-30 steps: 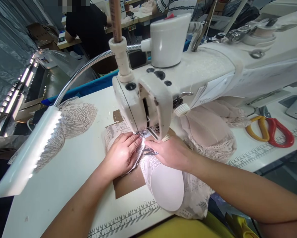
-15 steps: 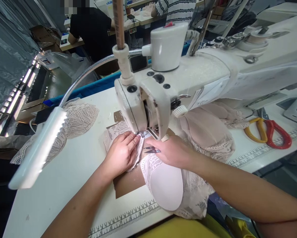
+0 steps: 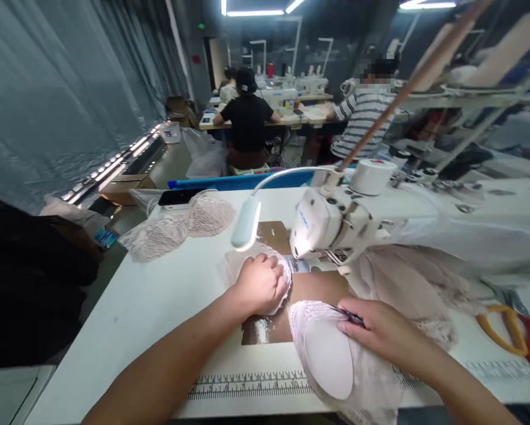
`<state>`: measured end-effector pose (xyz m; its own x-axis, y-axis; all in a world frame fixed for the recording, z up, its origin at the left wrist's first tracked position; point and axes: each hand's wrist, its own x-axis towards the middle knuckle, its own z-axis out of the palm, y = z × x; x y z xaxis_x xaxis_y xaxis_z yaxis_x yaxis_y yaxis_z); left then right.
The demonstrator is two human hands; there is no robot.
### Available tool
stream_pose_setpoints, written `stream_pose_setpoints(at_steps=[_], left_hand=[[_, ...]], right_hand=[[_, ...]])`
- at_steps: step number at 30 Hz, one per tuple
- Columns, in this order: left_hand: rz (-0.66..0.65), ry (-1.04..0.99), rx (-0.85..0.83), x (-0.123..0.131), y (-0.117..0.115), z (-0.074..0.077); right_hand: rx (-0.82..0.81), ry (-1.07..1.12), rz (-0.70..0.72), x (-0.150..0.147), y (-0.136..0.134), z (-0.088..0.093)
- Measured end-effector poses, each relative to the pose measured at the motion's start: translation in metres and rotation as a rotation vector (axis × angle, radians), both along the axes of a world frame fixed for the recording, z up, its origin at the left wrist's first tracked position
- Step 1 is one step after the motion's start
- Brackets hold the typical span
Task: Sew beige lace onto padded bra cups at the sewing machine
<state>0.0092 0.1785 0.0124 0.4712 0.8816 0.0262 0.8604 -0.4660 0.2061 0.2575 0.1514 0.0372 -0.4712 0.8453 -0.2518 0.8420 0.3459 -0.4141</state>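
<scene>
My left hand (image 3: 261, 284) is closed on one cup of a pale pink lace bra, just left of the sewing machine (image 3: 320, 224). Its curled fingers hide part of the cup. Thread snips (image 3: 353, 317) with dark blades sit in my closed right hand (image 3: 375, 327), their tips pointing left. Beneath them lies the bra's other cup (image 3: 329, 360), with a smooth white oval pad face up and lace around it. A thin thread seems to run between the two cups. Brown tape (image 3: 316, 287) covers the machine bed under the work.
More lace cups (image 3: 159, 236) lie at the left beside a dark phone (image 3: 183, 198). A lamp (image 3: 246, 224) hangs over the table. Pink fabric (image 3: 406, 289) and large scissors (image 3: 508, 327) are at the right. A printed ruler (image 3: 251, 386) runs along the front edge. Co-workers sit beyond.
The view has tilted up and back. My left hand has drawn the lace cup away from the needle area and curled tighter. My right hand has moved away from the needle with the snips.
</scene>
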Motion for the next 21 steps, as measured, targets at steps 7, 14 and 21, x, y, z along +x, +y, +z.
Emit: stream_pose_setpoints(at_steps=[7, 14, 21], left_hand=[[0.211, -0.035, -0.108, -0.063, -0.026, 0.013], [0.498, -0.061, -0.019, -0.155, -0.057, 0.032], [0.699, -0.097, 0.494, -0.222, -0.022, 0.076]], right_hand=[[-0.068, 0.321, 0.072, -0.057, 0.002, 0.015], [-0.054, 0.731, 0.232, -0.168, 0.031, 0.009], [0.445, 0.846, 0.392, -0.246, 0.107, 0.004]])
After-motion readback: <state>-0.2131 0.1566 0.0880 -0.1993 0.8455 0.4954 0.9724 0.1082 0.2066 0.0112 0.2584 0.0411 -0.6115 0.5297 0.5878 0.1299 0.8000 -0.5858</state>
